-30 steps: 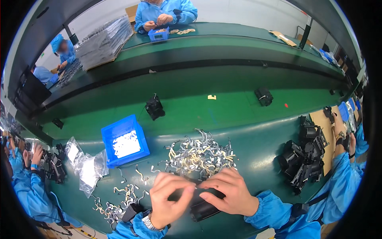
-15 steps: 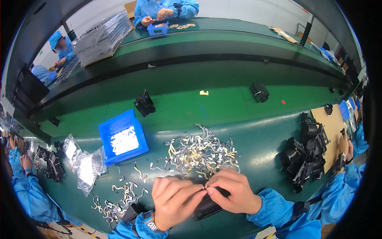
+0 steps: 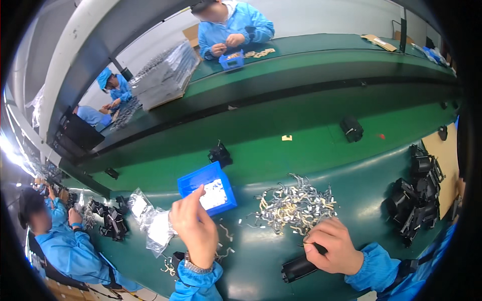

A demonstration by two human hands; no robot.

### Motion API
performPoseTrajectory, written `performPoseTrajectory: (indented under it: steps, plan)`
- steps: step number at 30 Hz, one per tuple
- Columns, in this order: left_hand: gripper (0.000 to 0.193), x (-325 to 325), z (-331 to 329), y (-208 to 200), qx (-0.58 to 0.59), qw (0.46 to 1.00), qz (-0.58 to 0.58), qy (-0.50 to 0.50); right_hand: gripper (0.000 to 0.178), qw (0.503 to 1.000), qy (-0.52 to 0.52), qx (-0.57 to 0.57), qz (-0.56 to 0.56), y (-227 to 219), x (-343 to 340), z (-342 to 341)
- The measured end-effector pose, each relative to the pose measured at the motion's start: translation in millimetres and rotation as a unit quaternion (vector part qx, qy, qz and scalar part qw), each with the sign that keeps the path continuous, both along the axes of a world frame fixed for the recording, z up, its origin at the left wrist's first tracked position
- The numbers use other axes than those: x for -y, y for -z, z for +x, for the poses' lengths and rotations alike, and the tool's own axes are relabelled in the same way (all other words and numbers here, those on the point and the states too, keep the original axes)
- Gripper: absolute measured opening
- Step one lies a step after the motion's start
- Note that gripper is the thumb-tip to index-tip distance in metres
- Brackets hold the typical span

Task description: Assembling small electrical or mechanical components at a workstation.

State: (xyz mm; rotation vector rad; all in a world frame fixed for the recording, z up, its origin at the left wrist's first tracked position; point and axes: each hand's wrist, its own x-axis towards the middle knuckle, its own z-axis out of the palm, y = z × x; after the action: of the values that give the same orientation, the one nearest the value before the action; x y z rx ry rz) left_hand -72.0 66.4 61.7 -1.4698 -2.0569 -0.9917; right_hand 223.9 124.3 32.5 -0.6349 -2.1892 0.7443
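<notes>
My left hand (image 3: 193,228) reaches over the near left side of a blue bin (image 3: 232,200). Its index finger is stretched toward the small white pieces (image 3: 213,194) inside; the other fingertips are partly hidden. My right hand (image 3: 334,248) is closed in a pinch at the near edge of a heap of short grey and cream cables with connectors (image 3: 296,203). A small dark end shows at its fingertips, too small to name. Just below that hand lies a black cylindrical plastic part (image 3: 297,269) on the green table, partly covered by the hand.
Clear plastic bags (image 3: 155,223) lie left of the bin. Black plastic assemblies (image 3: 416,200) are piled at the right, beside cardboard (image 3: 442,160). More black units (image 3: 351,129) sit on the green strip beyond. Co-workers in blue sit across and at the left.
My hands were together at the fingertips; now the left has moved away to the blue bin, while the right stays pinched near the cables. The whole view has shifted and tilted.
</notes>
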Motion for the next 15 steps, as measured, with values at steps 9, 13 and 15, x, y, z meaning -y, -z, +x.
performPoseTrajectory:
  steps: [9,13,15]
  plan:
    - [0.033,24,77,-5,0.102,0.911,-0.108,0.384,0.013,0.991,-0.056,0.077,0.097,-9,0,-12]
    - [0.023,23,71,13,0.146,0.895,-0.119,0.405,0.014,0.997,-0.043,0.034,0.061,-9,-1,-15]
    - [0.019,20,70,11,0.213,0.876,-0.142,0.408,0.014,0.998,-0.043,0.034,0.039,-10,-3,-11]
